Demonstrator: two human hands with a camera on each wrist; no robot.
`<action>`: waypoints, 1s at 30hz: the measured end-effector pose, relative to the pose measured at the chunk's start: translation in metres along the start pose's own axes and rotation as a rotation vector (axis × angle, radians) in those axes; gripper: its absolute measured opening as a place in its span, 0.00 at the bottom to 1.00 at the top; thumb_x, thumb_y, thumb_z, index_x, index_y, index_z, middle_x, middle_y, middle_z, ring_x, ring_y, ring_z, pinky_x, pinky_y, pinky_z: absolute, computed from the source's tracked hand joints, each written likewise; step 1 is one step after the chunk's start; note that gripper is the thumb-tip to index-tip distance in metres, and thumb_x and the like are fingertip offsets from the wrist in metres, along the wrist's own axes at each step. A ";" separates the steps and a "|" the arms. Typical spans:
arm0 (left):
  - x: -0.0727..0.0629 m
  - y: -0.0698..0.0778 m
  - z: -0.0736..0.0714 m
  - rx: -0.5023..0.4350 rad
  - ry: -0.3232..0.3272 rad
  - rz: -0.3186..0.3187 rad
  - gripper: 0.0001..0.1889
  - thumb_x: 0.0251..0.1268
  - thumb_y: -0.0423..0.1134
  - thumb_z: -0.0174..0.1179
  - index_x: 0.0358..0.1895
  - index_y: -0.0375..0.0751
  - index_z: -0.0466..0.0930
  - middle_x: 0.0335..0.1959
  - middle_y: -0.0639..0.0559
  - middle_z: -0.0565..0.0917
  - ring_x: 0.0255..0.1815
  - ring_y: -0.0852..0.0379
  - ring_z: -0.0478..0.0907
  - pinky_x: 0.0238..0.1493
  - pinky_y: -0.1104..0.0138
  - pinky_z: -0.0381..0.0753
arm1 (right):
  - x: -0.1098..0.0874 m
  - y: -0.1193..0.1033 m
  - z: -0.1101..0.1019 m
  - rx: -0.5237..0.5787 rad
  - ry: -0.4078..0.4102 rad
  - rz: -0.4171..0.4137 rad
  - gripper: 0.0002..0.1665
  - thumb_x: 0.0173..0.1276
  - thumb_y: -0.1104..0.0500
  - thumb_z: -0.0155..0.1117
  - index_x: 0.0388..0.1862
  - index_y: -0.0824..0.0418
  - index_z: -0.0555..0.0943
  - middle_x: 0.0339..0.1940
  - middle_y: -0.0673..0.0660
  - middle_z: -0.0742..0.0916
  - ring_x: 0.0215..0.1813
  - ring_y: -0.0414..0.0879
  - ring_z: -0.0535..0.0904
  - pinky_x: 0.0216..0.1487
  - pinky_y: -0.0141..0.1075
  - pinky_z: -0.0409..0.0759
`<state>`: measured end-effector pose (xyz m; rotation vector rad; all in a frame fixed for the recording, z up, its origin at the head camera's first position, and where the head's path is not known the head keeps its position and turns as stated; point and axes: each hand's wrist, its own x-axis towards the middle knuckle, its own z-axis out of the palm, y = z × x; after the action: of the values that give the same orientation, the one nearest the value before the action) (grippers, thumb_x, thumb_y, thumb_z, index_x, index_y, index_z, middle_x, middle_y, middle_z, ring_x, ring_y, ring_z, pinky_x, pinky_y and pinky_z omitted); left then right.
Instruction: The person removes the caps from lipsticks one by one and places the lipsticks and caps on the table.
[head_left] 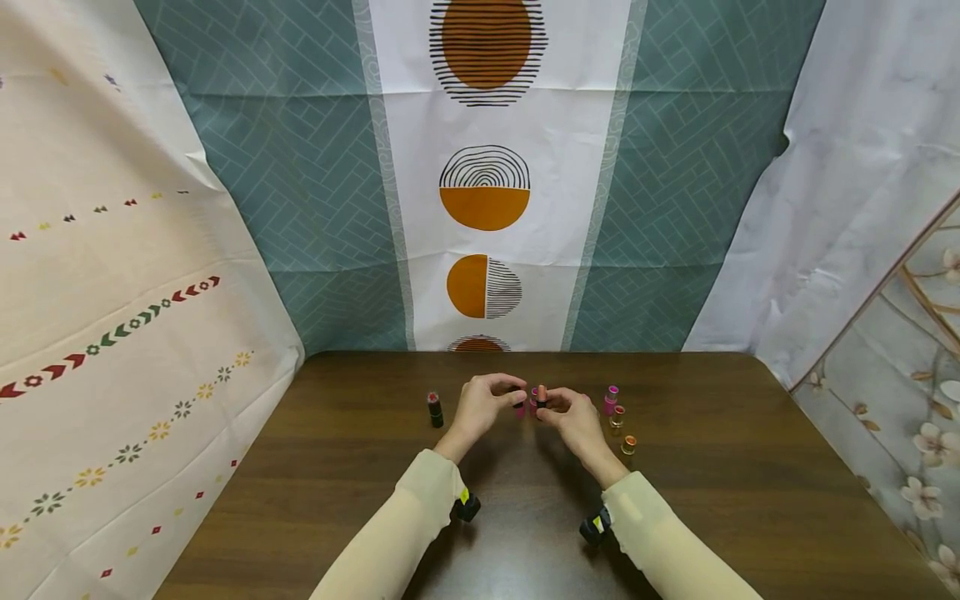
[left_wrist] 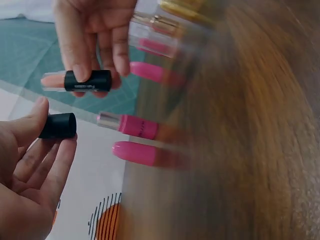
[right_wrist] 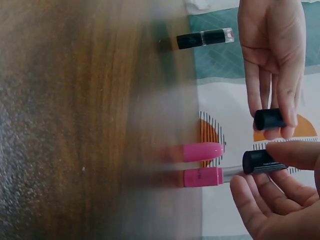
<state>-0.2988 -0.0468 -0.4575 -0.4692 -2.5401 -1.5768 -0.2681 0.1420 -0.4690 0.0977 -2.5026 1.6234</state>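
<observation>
Between its fingertips and thumb my left hand point(head_left: 480, 408) pinches a black lipstick cap point(left_wrist: 59, 126). My right hand point(head_left: 576, 423) holds an uncapped lipstick point(left_wrist: 88, 81) by its black base, its peach end under a clear sleeve. The cap and lipstick are apart, side by side above the table. Just beyond the hands stand an uncapped pink lipstick tube point(left_wrist: 139, 126) with a silver neck and its rounded pink cap point(left_wrist: 134, 153). In the right wrist view the lipstick's far end is hidden by my right fingers.
A black lipstick point(head_left: 435, 409) with a reddish top stands left of the hands. To the right stand a pink lipstick point(head_left: 611, 401) and two gold lipsticks, one nearer point(head_left: 628, 445) and one farther point(head_left: 617, 417). The wooden table point(head_left: 337, 500) ends at a patterned cloth backdrop point(head_left: 315, 208).
</observation>
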 end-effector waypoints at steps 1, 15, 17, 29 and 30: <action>0.000 -0.001 0.002 0.018 0.003 0.005 0.09 0.67 0.41 0.73 0.47 0.47 0.92 0.42 0.54 0.92 0.43 0.54 0.88 0.46 0.57 0.85 | 0.000 0.001 0.001 -0.018 0.005 -0.010 0.14 0.65 0.67 0.74 0.49 0.69 0.87 0.38 0.59 0.91 0.43 0.52 0.86 0.41 0.38 0.80; -0.006 -0.017 0.018 0.135 -0.045 0.006 0.06 0.63 0.41 0.74 0.42 0.48 0.92 0.41 0.54 0.91 0.41 0.58 0.88 0.40 0.64 0.86 | 0.003 0.013 0.011 -0.156 -0.017 -0.036 0.09 0.62 0.71 0.76 0.38 0.64 0.84 0.31 0.55 0.88 0.34 0.46 0.82 0.37 0.37 0.78; -0.007 -0.018 0.019 0.170 -0.046 0.012 0.06 0.63 0.41 0.74 0.42 0.49 0.92 0.42 0.54 0.91 0.41 0.58 0.87 0.39 0.66 0.85 | 0.004 0.014 0.012 -0.184 -0.016 -0.035 0.09 0.61 0.71 0.76 0.37 0.64 0.84 0.30 0.54 0.88 0.33 0.46 0.80 0.37 0.38 0.77; -0.012 -0.024 0.028 0.269 -0.078 0.021 0.09 0.60 0.41 0.75 0.43 0.48 0.93 0.53 0.50 0.90 0.53 0.51 0.87 0.54 0.58 0.85 | 0.004 0.018 0.018 -0.287 -0.043 -0.010 0.10 0.58 0.71 0.77 0.35 0.63 0.84 0.28 0.52 0.86 0.33 0.45 0.81 0.39 0.41 0.79; -0.012 -0.025 0.028 0.271 -0.078 0.017 0.09 0.60 0.41 0.75 0.43 0.48 0.93 0.53 0.50 0.90 0.53 0.51 0.87 0.54 0.58 0.85 | 0.004 0.018 0.019 -0.289 -0.043 -0.011 0.10 0.58 0.71 0.77 0.35 0.63 0.84 0.27 0.52 0.86 0.33 0.45 0.81 0.38 0.41 0.79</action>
<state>-0.2932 -0.0340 -0.4946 -0.5270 -2.7438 -1.2038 -0.2762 0.1327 -0.4921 0.1120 -2.7324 1.2514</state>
